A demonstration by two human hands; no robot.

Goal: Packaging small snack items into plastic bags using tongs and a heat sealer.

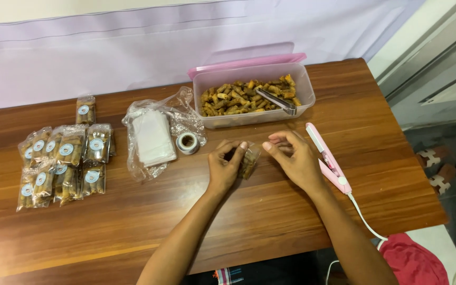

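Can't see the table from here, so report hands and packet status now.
Left hand and right hand both pinching small snack packet. Pink heat sealer beside right hand. Nothing in the way.

One view only: head camera, worn by the person, set above the near edge of the table (291, 221). Faces down and forward, across the tabletop toward the far wall (133, 47). Range: close; forearms enter from the bottom edge, left hand (224, 166) and right hand (295, 158) near frame centre. Coverage: whole tabletop, tilted slightly; floor (449, 137) visible at right. No second view, so no shared area.
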